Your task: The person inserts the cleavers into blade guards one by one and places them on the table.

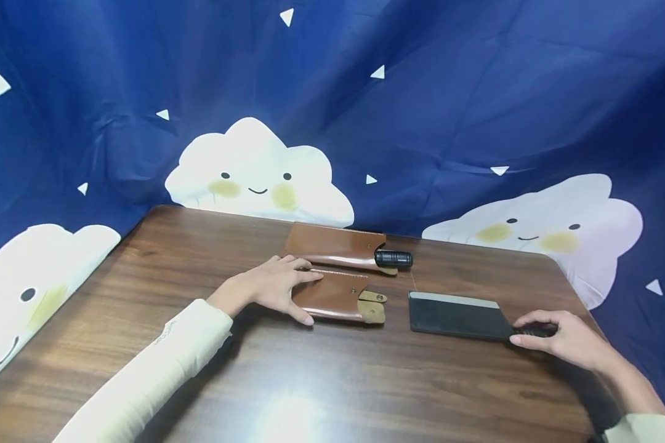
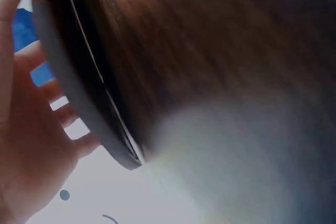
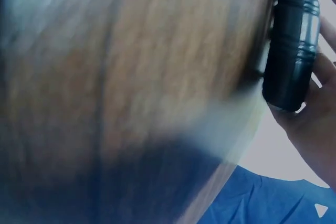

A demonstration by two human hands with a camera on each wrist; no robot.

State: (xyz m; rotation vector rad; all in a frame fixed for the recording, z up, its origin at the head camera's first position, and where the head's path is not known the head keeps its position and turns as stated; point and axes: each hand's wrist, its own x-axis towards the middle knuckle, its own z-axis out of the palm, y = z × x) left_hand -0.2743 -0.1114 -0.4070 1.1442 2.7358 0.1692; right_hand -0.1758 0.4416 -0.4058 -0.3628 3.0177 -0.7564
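Observation:
A cleaver (image 1: pixel 459 317) with a broad dark blade lies flat at the right of the wooden table, a pale strip along its far edge. My right hand (image 1: pixel 576 341) grips its black ringed handle (image 3: pixel 292 45), thumb and forefinger where handle meets blade. To the left, my left hand (image 1: pixel 274 288) holds the left end of a brown leather sheath (image 1: pixel 332 296), thumb at the near edge and fingers at the far one. The sheath's mouth faces right, toward the blade, its strap (image 1: pixel 372 297) undone. In the left wrist view the sheath (image 2: pixel 89 98) shows edge-on.
Just behind lies a second, longer brown leather sheath (image 1: pixel 332 245), with a black handle (image 1: pixel 394 259) sticking out of its right end. A blue curtain (image 1: pixel 410 123) with white clouds hangs behind the table (image 1: pixel 399 387).

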